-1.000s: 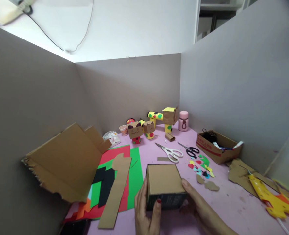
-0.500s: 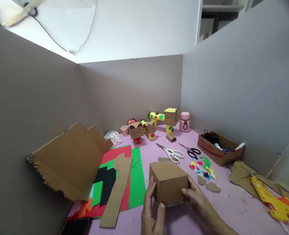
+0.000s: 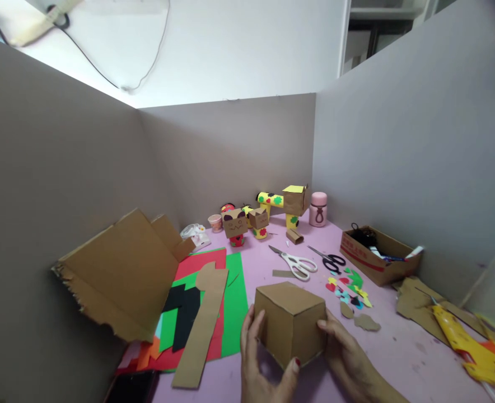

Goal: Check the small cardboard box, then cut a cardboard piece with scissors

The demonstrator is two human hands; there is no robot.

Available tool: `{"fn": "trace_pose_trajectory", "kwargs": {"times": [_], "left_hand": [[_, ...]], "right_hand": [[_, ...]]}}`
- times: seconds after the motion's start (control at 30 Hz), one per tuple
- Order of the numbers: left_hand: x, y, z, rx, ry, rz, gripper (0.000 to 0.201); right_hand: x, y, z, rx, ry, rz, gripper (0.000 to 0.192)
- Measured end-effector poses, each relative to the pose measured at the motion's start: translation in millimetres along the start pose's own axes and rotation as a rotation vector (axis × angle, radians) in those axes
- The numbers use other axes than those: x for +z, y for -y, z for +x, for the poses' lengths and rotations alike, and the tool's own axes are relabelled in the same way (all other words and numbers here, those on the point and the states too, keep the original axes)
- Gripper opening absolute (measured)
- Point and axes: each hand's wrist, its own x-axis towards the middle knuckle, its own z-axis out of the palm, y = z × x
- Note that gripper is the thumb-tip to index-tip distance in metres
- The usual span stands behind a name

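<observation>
I hold a small brown cardboard box point(image 3: 292, 319) with both hands just above the pink table point(image 3: 398, 347). One corner of the box points toward me. My left hand point(image 3: 260, 364) grips its left side, thumb under the near corner. My right hand point(image 3: 348, 358) presses against its right face. White-handled scissors point(image 3: 295, 263) and black-handled scissors point(image 3: 329, 259) lie beyond the box.
Coloured paper sheets point(image 3: 214, 302) with a long cardboard strip point(image 3: 201, 324) lie to the left, beside a torn cardboard flap point(image 3: 121, 274). Cardboard figures point(image 3: 264, 215) and a pink jar point(image 3: 317, 209) stand at the back. An open box of supplies point(image 3: 377, 254), paper cut-outs point(image 3: 348, 288) and a yellow glue gun point(image 3: 466, 341) lie right.
The box has been turned in my hands: its dark printed side faced me a second ago, and now plain brown faces and a corner show. My left thumb shifted beneath it.
</observation>
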Motion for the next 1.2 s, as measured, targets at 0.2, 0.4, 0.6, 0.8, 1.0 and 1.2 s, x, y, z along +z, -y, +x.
{"fn": "trace_pose_trajectory", "kwargs": {"times": [0.2, 0.4, 0.6, 0.8, 1.0, 1.2], "left_hand": [[1.6, -1.6, 1.3, 0.001, -0.066, -0.016, 0.071], [2.3, -10.6, 2.4, 0.031, -0.004, 0.016, 0.070], [0.5, -8.3, 4.4, 0.063, 0.047, 0.052, 0.068], [-2.1, 14.7, 6.3, 0.100, 0.134, 0.014, 0.074], [2.3, 39.0, 0.7, -0.040, 0.207, -0.014, 0.071], [1.6, 39.7, 0.6, 0.064, 0.219, 0.035, 0.063]], "right_hand": [[9.5, 1.6, -4.0, -0.022, -0.052, -0.062, 0.040], [11.6, 5.7, -4.4, -0.054, -0.083, -0.084, 0.040], [17.9, 6.2, -6.1, -0.044, -0.092, -0.087, 0.038], [10.6, 2.5, -1.1, -0.188, -0.091, -0.249, 0.050], [0.9, 6.0, 2.6, -0.232, -0.073, -0.419, 0.053], [2.5, 5.7, 2.0, -0.155, -0.130, -0.347, 0.044]]}}
